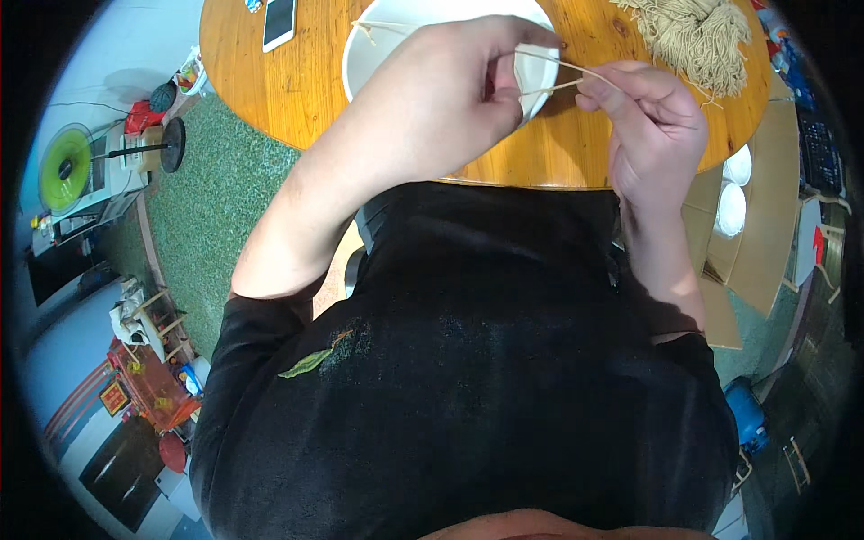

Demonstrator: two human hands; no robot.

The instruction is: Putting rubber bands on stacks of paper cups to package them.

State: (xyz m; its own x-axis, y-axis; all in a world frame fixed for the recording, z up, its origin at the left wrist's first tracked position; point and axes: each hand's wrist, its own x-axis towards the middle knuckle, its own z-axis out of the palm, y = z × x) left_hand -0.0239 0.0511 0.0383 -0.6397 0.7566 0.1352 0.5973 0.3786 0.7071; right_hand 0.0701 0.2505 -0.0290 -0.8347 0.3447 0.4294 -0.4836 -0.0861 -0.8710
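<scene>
A thin beige strand of yarn (pixel 553 61) forms a narrow loop between my two hands, over the right rim of a large white bowl (pixel 356 67). My left hand (pixel 450 90) curves around the strand's left end, thumb and index finger apart; its other fingers are mostly hidden. On the right, the thumb and fingertips of my right hand (pixel 652 112) pinch the strand where its two lines meet. Another bit of beige yarn (pixel 364 32) hangs over the bowl's left rim. A tangled heap of beige yarn (pixel 697 45) lies beyond my right hand.
The round wooden table (pixel 261 85) carries the bowl, the yarn heap and a white-framed phone (pixel 280 22). Flattened cardboard (pixel 760 216) lies right of the table, with white round containers (pixel 732 209) on it. A green fan (pixel 67 168) stands at the far left.
</scene>
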